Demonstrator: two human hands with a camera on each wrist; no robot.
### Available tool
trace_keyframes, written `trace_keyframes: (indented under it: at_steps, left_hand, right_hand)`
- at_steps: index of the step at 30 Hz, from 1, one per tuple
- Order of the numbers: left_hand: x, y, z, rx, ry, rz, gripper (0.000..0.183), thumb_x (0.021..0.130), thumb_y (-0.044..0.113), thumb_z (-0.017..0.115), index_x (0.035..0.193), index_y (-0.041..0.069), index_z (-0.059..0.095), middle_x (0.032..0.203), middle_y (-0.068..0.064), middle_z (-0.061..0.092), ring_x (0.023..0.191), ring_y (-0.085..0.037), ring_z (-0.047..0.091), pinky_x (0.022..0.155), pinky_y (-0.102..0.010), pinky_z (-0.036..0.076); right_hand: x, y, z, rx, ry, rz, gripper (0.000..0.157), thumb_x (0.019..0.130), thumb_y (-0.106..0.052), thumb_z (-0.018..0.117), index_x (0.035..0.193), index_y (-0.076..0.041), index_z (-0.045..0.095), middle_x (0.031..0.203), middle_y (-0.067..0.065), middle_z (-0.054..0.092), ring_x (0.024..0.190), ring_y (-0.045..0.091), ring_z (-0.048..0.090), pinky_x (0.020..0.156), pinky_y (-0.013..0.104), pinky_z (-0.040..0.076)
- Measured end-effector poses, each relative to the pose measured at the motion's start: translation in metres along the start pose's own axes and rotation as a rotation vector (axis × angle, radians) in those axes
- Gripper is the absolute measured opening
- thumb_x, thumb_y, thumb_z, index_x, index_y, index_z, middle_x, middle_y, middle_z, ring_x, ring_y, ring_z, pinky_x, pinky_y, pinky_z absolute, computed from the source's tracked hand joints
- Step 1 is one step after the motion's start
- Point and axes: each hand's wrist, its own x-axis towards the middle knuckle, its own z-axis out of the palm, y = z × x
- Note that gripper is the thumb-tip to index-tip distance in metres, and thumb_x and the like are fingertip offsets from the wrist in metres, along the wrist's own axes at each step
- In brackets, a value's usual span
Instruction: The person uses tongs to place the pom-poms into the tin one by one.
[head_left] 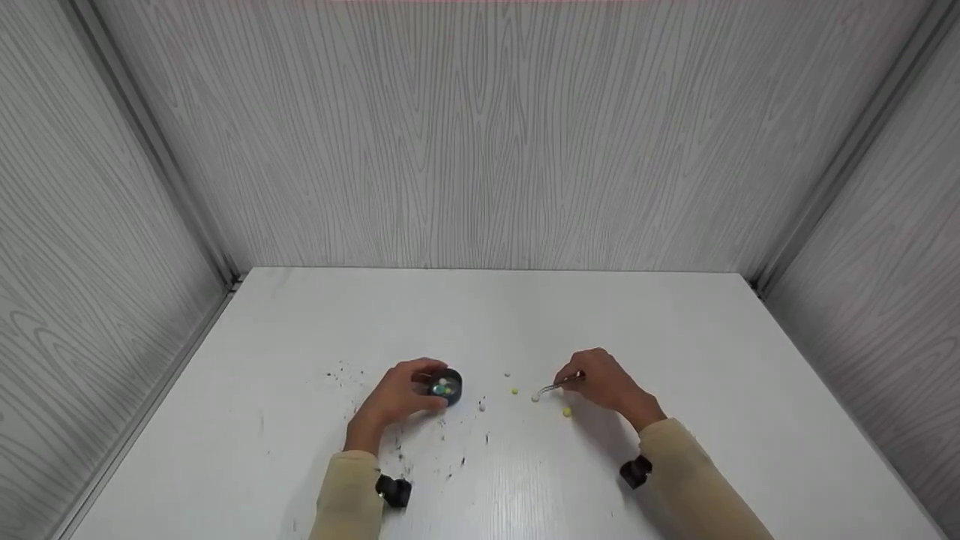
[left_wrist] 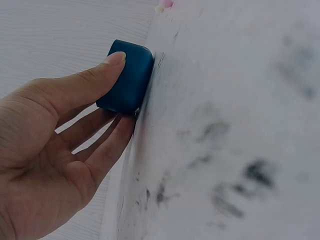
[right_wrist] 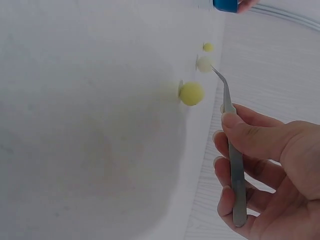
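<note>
My left hand (head_left: 401,391) holds a small dark blue cup (left_wrist: 132,77) by its side, thumb on one wall and fingers on the other. Several small balls (head_left: 441,388), white, teal and yellow, lie inside it in the head view. Bent-tip tweezers (right_wrist: 237,170) are pinched between the thumb and fingers of my right hand (head_left: 602,379). Their tip is at a white ball (right_wrist: 204,64); whether it grips the ball I cannot tell. A larger yellow ball (right_wrist: 191,94) lies nearer that hand, and a smaller yellow ball (right_wrist: 208,47) sits farther toward the cup.
Two more pale balls lie on the white table (head_left: 480,315): one ball (head_left: 507,374) farther back, another ball (head_left: 482,408) just right of the cup. Dark smudges (head_left: 401,454) mark the tabletop around the left forearm. Grey wood-grain panels (head_left: 480,135) enclose the back and sides.
</note>
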Motion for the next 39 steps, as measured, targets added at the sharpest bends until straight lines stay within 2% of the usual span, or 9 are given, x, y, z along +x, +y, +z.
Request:
trace_keyframes:
  at_steps: [11, 17, 26, 39]
  left_hand:
    - [0.0, 0.0, -0.001, -0.005, -0.022, 0.009, 0.057, 0.085, 0.011, 0.085, 0.137, 0.008, 0.063, 0.134, -0.019, 0.067, 0.128, -0.04, 0.062, 0.11, -0.057, 0.049]
    - [-0.002, 0.002, -0.001, -0.005, -0.019, 0.001, 0.057, 0.085, 0.011, 0.084, 0.138, 0.008, 0.063, 0.134, -0.018, 0.067, 0.128, -0.039, 0.062, 0.109, -0.056, 0.049]
    - [-0.001, 0.003, 0.0, 0.004, 0.0, -0.017, 0.056, 0.084, 0.013, 0.086, 0.136, 0.012, 0.065, 0.134, -0.015, 0.068, 0.128, -0.037, 0.062, 0.112, -0.056, 0.047]
    - [-0.003, 0.002, -0.001, -0.003, -0.007, -0.002, 0.056, 0.084, 0.013, 0.086, 0.136, 0.011, 0.065, 0.133, -0.015, 0.068, 0.127, -0.037, 0.063, 0.11, -0.056, 0.049]
  right_hand:
    - [0.007, -0.011, -0.002, 0.027, 0.029, -0.019, 0.013, 0.088, 0.0, 0.076, 0.096, -0.008, 0.084, 0.091, 0.006, 0.078, 0.089, 0.024, 0.073, 0.079, 0.04, 0.062]
    - [0.016, -0.02, 0.0, 0.041, 0.044, -0.058, 0.012, 0.089, -0.001, 0.077, 0.096, -0.008, 0.084, 0.092, 0.006, 0.079, 0.088, 0.023, 0.073, 0.077, 0.035, 0.06]
    - [0.026, -0.035, -0.001, 0.072, 0.05, -0.072, 0.013, 0.09, -0.002, 0.076, 0.098, -0.008, 0.084, 0.093, 0.006, 0.078, 0.088, 0.023, 0.072, 0.077, 0.032, 0.058]
    - [0.046, -0.057, 0.003, 0.068, 0.039, -0.1, 0.013, 0.089, -0.002, 0.077, 0.099, -0.008, 0.084, 0.092, 0.007, 0.078, 0.089, 0.022, 0.072, 0.08, 0.038, 0.061]
